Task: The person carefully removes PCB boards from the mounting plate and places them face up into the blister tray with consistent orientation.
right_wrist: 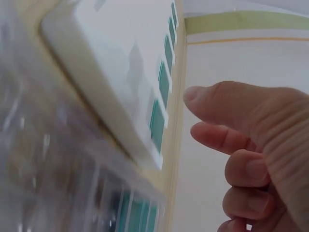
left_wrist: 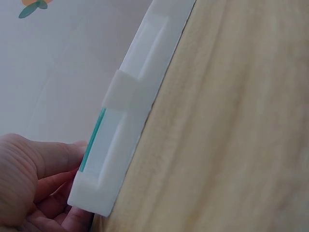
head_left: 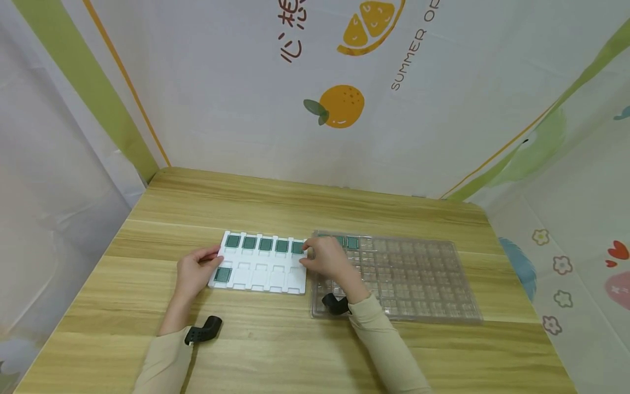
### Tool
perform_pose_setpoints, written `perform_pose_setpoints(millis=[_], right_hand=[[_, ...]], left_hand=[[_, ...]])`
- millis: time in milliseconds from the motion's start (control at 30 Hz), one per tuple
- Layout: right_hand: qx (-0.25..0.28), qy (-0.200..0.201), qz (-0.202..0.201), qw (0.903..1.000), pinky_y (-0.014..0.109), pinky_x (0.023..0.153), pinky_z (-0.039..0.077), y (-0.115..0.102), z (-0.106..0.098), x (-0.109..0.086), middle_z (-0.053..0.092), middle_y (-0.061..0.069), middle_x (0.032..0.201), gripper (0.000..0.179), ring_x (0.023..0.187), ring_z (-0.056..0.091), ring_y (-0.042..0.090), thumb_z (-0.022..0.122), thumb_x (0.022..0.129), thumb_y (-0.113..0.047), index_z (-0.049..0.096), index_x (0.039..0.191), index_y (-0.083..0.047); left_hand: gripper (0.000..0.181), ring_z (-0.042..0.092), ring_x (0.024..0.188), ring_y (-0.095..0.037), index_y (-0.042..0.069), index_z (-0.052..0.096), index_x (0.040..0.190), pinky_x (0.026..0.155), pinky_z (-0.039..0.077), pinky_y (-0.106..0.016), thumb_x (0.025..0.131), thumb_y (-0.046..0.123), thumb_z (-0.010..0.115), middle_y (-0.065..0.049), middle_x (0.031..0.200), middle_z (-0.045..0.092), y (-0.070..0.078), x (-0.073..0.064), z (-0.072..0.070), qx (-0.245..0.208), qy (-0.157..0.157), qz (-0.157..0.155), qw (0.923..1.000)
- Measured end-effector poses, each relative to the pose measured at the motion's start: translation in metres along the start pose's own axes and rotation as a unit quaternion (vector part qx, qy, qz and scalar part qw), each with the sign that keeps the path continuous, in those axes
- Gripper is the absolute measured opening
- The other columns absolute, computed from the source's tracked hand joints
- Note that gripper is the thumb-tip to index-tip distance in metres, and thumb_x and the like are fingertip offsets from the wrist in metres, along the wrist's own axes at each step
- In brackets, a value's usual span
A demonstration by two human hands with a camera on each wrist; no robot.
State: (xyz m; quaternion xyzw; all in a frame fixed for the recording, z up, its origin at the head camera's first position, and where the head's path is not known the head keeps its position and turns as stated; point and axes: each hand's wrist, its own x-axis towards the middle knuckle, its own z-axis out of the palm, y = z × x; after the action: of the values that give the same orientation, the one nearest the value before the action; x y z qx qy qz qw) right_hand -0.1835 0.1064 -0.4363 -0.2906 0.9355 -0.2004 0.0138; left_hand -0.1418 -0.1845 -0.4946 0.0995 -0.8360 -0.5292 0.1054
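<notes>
A white plastic tray (head_left: 256, 274) lies on the table, with small green square chips (head_left: 266, 244) along its back row. One more chip (head_left: 223, 274) sits in the front-left pocket. My left hand (head_left: 195, 271) grips the tray's left edge, thumb (left_wrist: 60, 157) beside a green chip's edge. Over the back-right corner, my right hand (head_left: 327, 257) hovers by the last chip in that row (right_wrist: 158, 124). Its thumb and index finger are apart with nothing between them, and the other fingers are curled.
A clear plastic tray (head_left: 418, 279) with many pockets stands right beside the white one, partly under my right arm. Green chips (head_left: 353, 242) fill a few of its back-left pockets. Black wrist mounts (head_left: 204, 330) stick out from both sleeves. A printed curtain (head_left: 236, 109) hangs behind the table.
</notes>
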Motion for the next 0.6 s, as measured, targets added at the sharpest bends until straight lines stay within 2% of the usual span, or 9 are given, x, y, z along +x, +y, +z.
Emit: perform_pose_setpoints(millis=[167, 267, 400, 600], right_hand=[[-0.017, -0.008, 0.003, 0.9998, 0.02, 0.049, 0.037, -0.01, 0.006, 0.005, 0.06, -0.001, 0.063, 0.022, 0.051, 0.042, 0.005, 0.074, 0.081, -0.023, 0.07, 0.095, -0.005], [-0.016, -0.012, 0.004, 0.9998, 0.02, 0.049, 0.036, -0.016, 0.009, 0.007, 0.062, 0.0, 0.066, 0.022, 0.052, 0.042, 0.007, 0.074, 0.081, -0.023, 0.071, 0.095, -0.006], [-0.02, -0.015, -0.015, 0.9996, 0.018, 0.049, 0.033, -0.022, 0.014, 0.011, 0.061, -0.001, 0.065, 0.021, 0.053, 0.04, 0.007, 0.073, 0.081, -0.023, 0.072, 0.095, -0.007], [-0.029, 0.0, -0.059, 0.9978, 0.017, 0.05, 0.031, -0.031, 0.021, 0.016, 0.061, -0.003, 0.063, 0.021, 0.051, 0.037, 0.003, 0.074, 0.08, -0.023, 0.072, 0.093, -0.007]], left_hand=[[0.023, 0.051, 0.069, 0.009, -0.009, 0.067, 0.104, 0.061, 0.044, -0.005, 0.082, -0.003, 0.068, -0.025, 0.094, 0.066, -0.001, 0.0, 0.0, -0.003, 0.001, 0.002, 1.0], [0.023, 0.051, 0.07, 0.009, -0.009, 0.067, 0.104, 0.062, 0.044, -0.005, 0.082, -0.003, 0.068, -0.025, 0.094, 0.066, -0.001, 0.0, 0.0, -0.006, 0.0, 0.002, 1.0], [0.023, 0.051, 0.07, 0.008, -0.009, 0.067, 0.104, 0.062, 0.044, -0.005, 0.082, -0.004, 0.068, -0.025, 0.093, 0.066, -0.001, -0.001, 0.0, -0.006, 0.001, 0.004, 1.0], [0.023, 0.051, 0.07, 0.009, -0.01, 0.067, 0.104, 0.062, 0.044, -0.005, 0.082, -0.003, 0.068, -0.025, 0.094, 0.066, -0.002, -0.001, 0.0, -0.009, 0.001, 0.005, 0.9999]])
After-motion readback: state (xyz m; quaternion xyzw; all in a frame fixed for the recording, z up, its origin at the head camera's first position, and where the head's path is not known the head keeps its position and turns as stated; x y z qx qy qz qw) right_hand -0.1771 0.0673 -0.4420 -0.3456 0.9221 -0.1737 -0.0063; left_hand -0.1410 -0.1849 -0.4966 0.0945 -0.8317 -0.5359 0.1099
